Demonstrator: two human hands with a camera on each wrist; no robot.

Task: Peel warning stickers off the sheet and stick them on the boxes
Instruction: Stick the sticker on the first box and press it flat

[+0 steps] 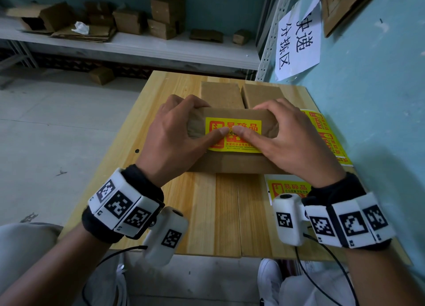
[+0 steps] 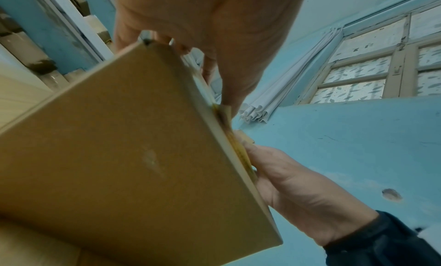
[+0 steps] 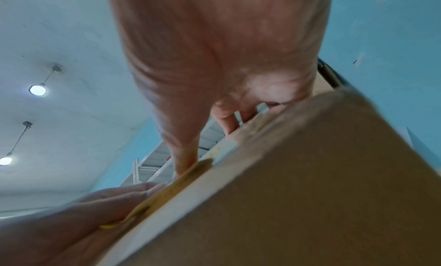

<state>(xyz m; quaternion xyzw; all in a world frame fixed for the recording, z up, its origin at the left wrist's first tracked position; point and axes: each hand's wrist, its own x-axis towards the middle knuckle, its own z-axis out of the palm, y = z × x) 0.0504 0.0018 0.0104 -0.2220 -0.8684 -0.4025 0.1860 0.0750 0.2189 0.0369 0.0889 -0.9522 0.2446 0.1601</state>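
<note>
A brown cardboard box [image 1: 230,164] lies on the wooden table [image 1: 202,213] with a yellow warning sticker [image 1: 243,124] on its top face. My left hand [image 1: 174,131] grips the box's left end, fingers hooked over the far edge, thumb pressing the sticker's middle. My right hand [image 1: 292,140] mirrors it on the right end, its thumb tip touching the left one. In the left wrist view the box [image 2: 119,157] fills the frame under my left hand [image 2: 214,24]. In the right wrist view my right hand [image 3: 214,43] reaches over the box [image 3: 310,194].
Two more plain boxes [image 1: 220,94] [image 1: 262,94] stand side by side right behind the held one. A yellow sticker sheet [image 1: 326,133] lies along the table's right edge by the blue wall, and another sticker piece [image 1: 287,188] sits near my right wrist. Shelves with cartons stand beyond.
</note>
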